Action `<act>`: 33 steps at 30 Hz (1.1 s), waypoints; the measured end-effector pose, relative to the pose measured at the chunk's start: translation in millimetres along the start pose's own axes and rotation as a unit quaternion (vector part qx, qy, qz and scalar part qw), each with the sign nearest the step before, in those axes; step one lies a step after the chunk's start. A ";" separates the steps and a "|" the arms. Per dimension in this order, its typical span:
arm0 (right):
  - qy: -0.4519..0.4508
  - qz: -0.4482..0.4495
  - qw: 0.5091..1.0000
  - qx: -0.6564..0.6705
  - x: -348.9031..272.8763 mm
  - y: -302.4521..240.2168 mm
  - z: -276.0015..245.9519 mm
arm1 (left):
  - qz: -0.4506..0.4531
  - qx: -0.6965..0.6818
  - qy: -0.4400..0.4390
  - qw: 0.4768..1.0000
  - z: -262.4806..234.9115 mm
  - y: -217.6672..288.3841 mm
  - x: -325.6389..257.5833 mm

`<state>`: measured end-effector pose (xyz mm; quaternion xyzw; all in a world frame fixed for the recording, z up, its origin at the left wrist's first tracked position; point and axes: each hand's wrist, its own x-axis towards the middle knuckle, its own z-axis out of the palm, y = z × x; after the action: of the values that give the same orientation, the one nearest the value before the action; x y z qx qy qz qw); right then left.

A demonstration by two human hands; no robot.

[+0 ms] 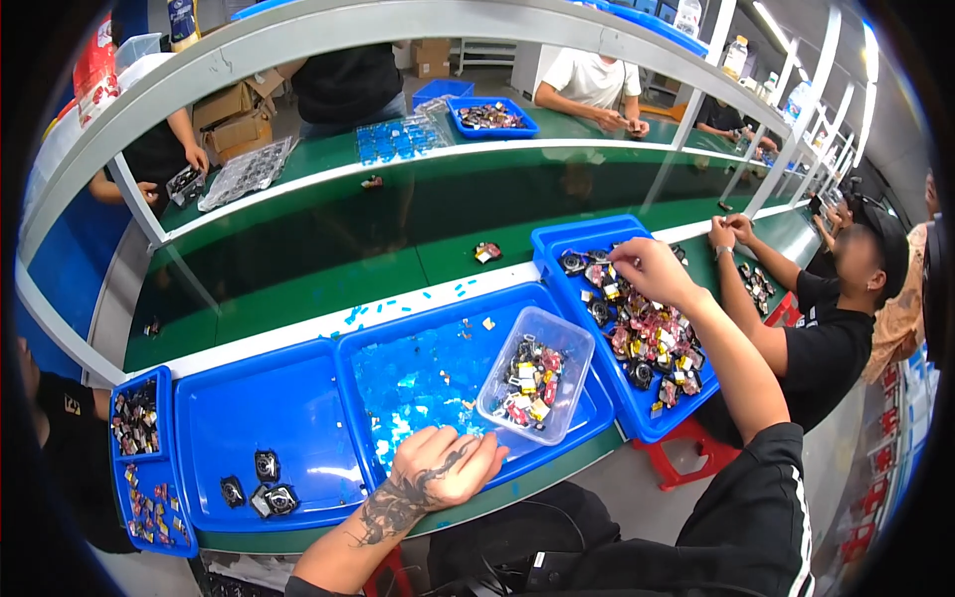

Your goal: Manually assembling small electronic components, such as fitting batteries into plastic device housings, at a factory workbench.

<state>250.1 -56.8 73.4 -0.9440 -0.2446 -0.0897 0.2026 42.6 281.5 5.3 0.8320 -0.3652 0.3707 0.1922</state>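
My right hand (652,271) reaches over the far part of a blue bin (652,428) at the right. Its fingers point down and are pressed together among a heap of small electronic modules (647,333), black, pink and yellow-labelled; anything between the fingertips is too small to make out. My left hand (448,466) is closed above the near rim of a blue tray (587,423); its curled fingers hide whatever they hold. Just beyond it, a clear plastic box (557,423) with several similar modules stands in that tray. Blue film scraps (428,368) cover the tray's bottom.
Left of it, another blue tray (269,398) holds several black round-faced modules (269,466). A divided blue bin (124,463) of small parts stands farther left. Beyond runs a green conveyor belt (398,249) with a loose module (487,253). A co-worker (826,328) sits at the right.
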 end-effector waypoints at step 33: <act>-0.088 0.005 0.992 -0.088 18.2 -2.3 35.2 | -0.034 -0.039 -0.105 0.993 7.7 0.5 6.6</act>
<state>267.1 -32.3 47.3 -0.9635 -0.2483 -0.0269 0.0968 48.8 273.6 5.3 0.8704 -0.3687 0.2596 0.1974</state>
